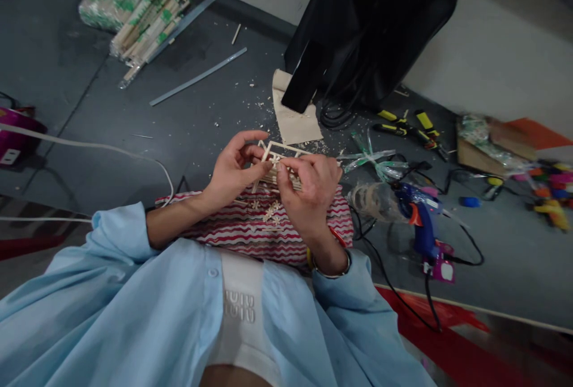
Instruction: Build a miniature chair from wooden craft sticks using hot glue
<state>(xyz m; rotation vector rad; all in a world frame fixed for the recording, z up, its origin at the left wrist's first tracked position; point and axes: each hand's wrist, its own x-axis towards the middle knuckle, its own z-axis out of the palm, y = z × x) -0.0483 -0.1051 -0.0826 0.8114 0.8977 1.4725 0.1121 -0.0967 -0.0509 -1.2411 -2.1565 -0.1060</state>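
My left hand (pixel 239 163) is closed around the left end of a small frame of thin pale wooden sticks (pixel 286 149). Between both thumbs, against the frame, sits a small star-shaped wooden piece (pixel 274 161), pinched by the fingertips of my right hand (pixel 308 187). My right hand covers much of the frame's right side. Just below, more star-shaped wooden pieces (pixel 271 212) lie on a red-and-white wavy-striped cloth (pixel 233 233) at the table's front edge.
Right of the cloth, a blue glue gun (pixel 423 220) lies by a clear plastic bottle (pixel 376 200) with trailing cables. Pliers (pixel 396 124), a phone (pixel 304 79) on brown paper (pixel 293 127) and a black bag (pixel 358 28) lie behind. Bagged sticks (pixel 147 22) and a glue stick (pixel 199 76) are back left.
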